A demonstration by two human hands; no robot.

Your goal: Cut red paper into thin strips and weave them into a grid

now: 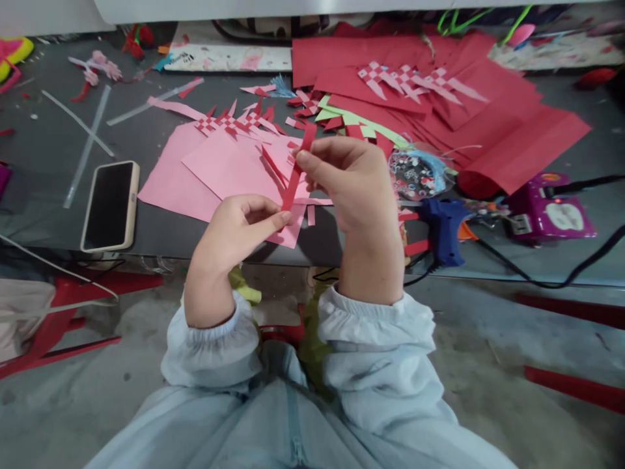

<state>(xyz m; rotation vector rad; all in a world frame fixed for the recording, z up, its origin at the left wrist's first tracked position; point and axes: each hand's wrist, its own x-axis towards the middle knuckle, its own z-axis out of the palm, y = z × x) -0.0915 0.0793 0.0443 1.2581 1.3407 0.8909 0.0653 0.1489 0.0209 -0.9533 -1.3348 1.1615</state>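
Left hand (235, 228), right hand (359, 179) pinching red strip (295, 178); lower end hard to make out.

Indoor light, fairly even, seems from above; pale glare on white panel (244, 9), top centre. Soft dark shadows on bench (166, 231) around hands (364, 185). Floor (478, 384) dimmer, soft detail. Wide-lens stretch toward edges; upper right smeary. Hands reasonably sharp.

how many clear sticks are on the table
3: a thin stick crossing a thicker stick near the phone, and a third stick to their right. Others may be hidden.
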